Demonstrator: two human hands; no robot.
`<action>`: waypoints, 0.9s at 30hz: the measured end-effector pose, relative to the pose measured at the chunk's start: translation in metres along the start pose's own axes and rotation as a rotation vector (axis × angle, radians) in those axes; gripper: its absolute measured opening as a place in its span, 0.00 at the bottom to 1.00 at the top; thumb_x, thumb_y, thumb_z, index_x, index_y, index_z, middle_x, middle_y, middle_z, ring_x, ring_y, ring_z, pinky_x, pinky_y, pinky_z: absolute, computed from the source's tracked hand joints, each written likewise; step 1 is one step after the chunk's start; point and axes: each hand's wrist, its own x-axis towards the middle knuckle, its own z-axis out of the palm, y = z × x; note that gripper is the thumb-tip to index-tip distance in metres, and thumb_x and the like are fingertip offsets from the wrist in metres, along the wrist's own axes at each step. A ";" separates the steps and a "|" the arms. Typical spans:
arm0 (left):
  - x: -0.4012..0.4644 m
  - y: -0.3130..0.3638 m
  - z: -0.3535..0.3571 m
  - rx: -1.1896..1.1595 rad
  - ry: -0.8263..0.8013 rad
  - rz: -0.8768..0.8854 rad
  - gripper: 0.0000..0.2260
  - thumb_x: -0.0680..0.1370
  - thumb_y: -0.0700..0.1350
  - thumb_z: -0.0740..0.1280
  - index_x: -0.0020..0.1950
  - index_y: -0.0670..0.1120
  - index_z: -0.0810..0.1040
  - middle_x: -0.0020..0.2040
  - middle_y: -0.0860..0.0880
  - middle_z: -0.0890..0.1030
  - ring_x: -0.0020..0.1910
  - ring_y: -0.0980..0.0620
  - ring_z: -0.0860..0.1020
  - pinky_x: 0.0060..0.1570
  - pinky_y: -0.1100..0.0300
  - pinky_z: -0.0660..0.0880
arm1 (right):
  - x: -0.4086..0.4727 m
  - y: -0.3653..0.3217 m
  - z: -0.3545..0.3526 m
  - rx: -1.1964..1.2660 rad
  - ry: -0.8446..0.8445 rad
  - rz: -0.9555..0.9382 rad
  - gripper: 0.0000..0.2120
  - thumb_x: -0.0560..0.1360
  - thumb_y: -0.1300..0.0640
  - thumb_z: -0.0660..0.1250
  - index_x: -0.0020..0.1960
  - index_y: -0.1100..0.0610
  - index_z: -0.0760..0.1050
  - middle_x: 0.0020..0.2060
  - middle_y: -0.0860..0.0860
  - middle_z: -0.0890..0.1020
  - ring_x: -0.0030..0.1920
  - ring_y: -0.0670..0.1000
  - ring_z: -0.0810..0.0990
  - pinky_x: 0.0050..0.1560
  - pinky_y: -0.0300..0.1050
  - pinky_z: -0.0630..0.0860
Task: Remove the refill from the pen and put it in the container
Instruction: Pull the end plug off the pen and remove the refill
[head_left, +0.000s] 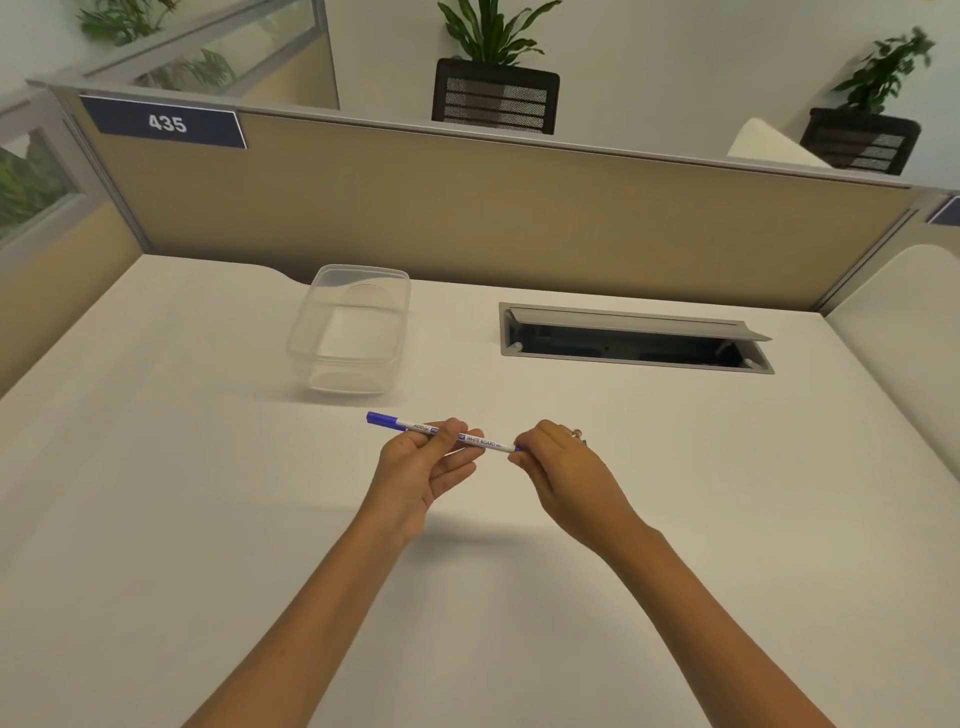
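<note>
A white whiteboard pen (485, 440) with a blue cap at its left end is held level above the white desk (208, 493). My left hand (426, 467) grips the barrel near its middle, thumb and fingers around it. My right hand (558, 465) pinches the pen's right end with its fingertips; that end is mostly hidden by the fingers. No refill shows outside the pen. A clear plastic container (311, 327) stands empty on the desk, beyond my left hand.
An open cable hatch (634, 343) with a raised grey flap is set in the desk at the back right. A beige partition (467, 208) with a "435" label closes the far edge. Potted plants stand behind it.
</note>
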 end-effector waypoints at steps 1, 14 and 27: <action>0.000 0.001 0.000 0.003 -0.009 -0.003 0.08 0.75 0.43 0.67 0.50 0.40 0.78 0.42 0.46 0.86 0.45 0.47 0.84 0.42 0.58 0.81 | 0.001 -0.001 -0.001 0.005 -0.009 0.004 0.09 0.79 0.55 0.58 0.48 0.59 0.74 0.40 0.52 0.76 0.36 0.49 0.67 0.33 0.31 0.59; 0.001 -0.001 -0.004 0.089 -0.131 0.142 0.04 0.77 0.39 0.62 0.44 0.41 0.74 0.40 0.46 0.86 0.44 0.49 0.84 0.41 0.61 0.80 | 0.000 -0.027 -0.002 1.147 -0.164 0.890 0.16 0.78 0.57 0.58 0.32 0.55 0.71 0.25 0.47 0.68 0.26 0.47 0.64 0.26 0.35 0.61; -0.003 -0.002 0.000 -0.101 -0.018 -0.005 0.07 0.78 0.40 0.61 0.48 0.39 0.77 0.40 0.46 0.86 0.41 0.49 0.85 0.38 0.60 0.81 | 0.002 -0.008 -0.004 -0.084 -0.011 -0.035 0.14 0.78 0.51 0.54 0.44 0.58 0.74 0.36 0.51 0.76 0.33 0.49 0.65 0.28 0.30 0.55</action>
